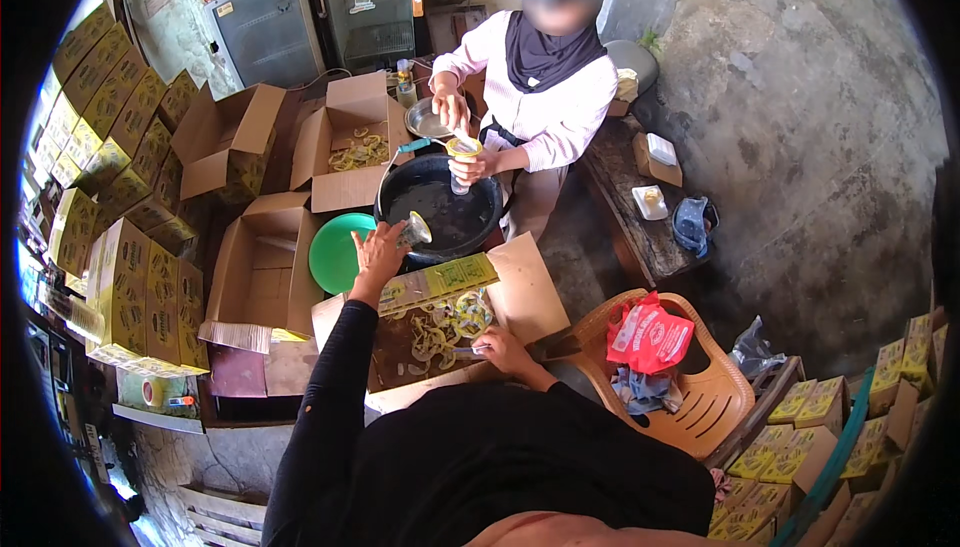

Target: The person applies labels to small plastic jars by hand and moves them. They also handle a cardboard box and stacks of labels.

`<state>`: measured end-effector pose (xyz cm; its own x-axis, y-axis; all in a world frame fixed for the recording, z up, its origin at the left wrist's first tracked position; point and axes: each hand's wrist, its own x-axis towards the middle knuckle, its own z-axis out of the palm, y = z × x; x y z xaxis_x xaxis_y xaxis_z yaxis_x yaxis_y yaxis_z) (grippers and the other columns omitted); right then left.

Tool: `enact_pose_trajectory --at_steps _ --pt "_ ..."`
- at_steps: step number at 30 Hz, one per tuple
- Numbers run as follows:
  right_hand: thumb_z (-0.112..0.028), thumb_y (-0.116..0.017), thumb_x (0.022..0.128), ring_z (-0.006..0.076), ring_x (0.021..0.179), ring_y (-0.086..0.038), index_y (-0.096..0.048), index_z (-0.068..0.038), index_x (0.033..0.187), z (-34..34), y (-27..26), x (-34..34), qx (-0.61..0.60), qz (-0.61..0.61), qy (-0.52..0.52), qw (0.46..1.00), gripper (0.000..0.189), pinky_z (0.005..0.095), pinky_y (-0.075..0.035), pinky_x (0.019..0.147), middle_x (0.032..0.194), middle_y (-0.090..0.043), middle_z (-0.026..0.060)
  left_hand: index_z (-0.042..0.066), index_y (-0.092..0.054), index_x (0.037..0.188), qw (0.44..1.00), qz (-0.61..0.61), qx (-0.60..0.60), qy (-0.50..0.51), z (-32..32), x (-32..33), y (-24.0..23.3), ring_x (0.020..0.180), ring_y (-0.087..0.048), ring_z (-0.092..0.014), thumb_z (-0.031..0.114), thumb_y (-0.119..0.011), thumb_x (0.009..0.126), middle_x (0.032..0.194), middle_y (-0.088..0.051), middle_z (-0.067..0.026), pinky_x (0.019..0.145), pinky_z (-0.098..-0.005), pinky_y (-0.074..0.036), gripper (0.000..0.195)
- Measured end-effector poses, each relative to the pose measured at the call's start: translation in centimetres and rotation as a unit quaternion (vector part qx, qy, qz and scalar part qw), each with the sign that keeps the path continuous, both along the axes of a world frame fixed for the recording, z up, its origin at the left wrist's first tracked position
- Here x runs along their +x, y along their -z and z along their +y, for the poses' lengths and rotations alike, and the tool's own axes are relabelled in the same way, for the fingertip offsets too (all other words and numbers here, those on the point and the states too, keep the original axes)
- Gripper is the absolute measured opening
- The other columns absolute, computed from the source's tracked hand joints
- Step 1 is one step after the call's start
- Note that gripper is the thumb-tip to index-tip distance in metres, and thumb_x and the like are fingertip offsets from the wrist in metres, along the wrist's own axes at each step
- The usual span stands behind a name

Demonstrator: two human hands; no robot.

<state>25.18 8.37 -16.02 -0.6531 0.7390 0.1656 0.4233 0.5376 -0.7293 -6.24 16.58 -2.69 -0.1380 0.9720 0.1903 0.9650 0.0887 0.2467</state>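
My left hand (380, 258) is stretched forward with a clear plastic cup (415, 231) at its fingers, over the near left rim of a black bucket (442, 205) holding dark liquid. The cup is tilted and has a yellow rim. Low in front of my body, my right hand (504, 350) grips a small, thin, pale tool (471, 351); its kind is hard to tell. Beneath it, an open cardboard box (529, 284) contains a heap of yellow-and-clear ring-shaped plastic scraps (452, 322). A green plastic bowl (334, 254) sits left of the bucket.
Across the bucket, a co-worker (525, 96) holds another cup (462, 164). Open cartons (259, 277) stand at the left, beside stacked yellow printed boxes (150, 299). An orange plastic chair (712, 404) with a red bag (651, 333) is at the right, near a wooden bench (626, 194).
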Motion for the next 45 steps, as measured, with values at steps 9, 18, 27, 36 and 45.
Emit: enact_pose_trajectory --at_steps 9,18,27,36,45 --pt "-0.007 -0.065 0.085 0.0348 0.088 -0.060 -0.067 -0.003 0.100 0.2 -1.6 -0.5 -0.044 0.083 0.069 0.993 0.016 0.0414 -0.049 0.079 0.092 -0.059 0.0152 0.015 -0.044 0.142 0.984 -0.097 0.147 -0.004 -1.7 0.5 -0.7 0.104 -0.061 -0.035 0.018 -0.078 0.075 0.111 -0.062 -0.0137 0.096 -0.0468 -0.046 0.074" --pt "-0.001 -0.067 0.083 0.0305 0.078 -0.062 -0.066 -0.003 0.096 1.1 -7.3 -0.7 -0.040 0.143 0.122 0.981 0.013 0.0390 -0.050 0.069 0.090 -0.060 0.0154 -0.006 -0.047 0.121 0.937 -0.290 0.178 0.085 -7.0 2.7 -1.9 0.102 -0.058 -0.039 0.005 -0.073 0.070 0.110 -0.056 -0.0218 0.092 -0.0445 -0.048 0.058" --pt "0.011 -0.063 0.082 0.0274 0.083 -0.061 -0.066 -0.003 0.098 1.3 -15.6 -4.0 0.104 0.200 0.155 0.962 0.021 0.0372 -0.052 0.069 0.092 -0.061 0.0105 -0.003 -0.046 0.123 0.902 -0.407 0.109 0.096 -11.7 5.0 -2.9 0.101 -0.063 -0.032 0.004 -0.071 0.073 0.106 -0.063 -0.0181 0.090 -0.0390 -0.050 0.056" --pt "0.007 -0.069 0.073 0.0262 0.084 -0.058 -0.071 -0.009 0.099 0.2 -17.1 -6.0 0.212 0.119 0.086 0.966 0.030 0.0389 -0.048 0.075 0.086 -0.059 0.0061 -0.006 -0.051 0.110 0.961 -0.198 0.193 0.010 -14.3 5.6 -0.3 0.102 -0.057 -0.046 0.017 -0.079 0.068 0.106 -0.059 -0.0267 0.090 -0.0508 -0.047 0.055" --pt "0.000 -0.066 0.077 0.0246 0.078 -0.056 -0.069 -0.011 0.099 0.0 -16.8 -6.3 0.332 0.057 0.029 0.941 0.024 0.0377 -0.045 0.071 0.082 -0.056 0.0046 0.000 -0.055 0.113 0.924 -0.374 0.078 0.002 -15.6 5.2 -3.3 0.093 -0.065 -0.039 0.018 -0.078 0.066 0.097 -0.067 -0.0195 0.082 -0.0432 -0.053 0.055"
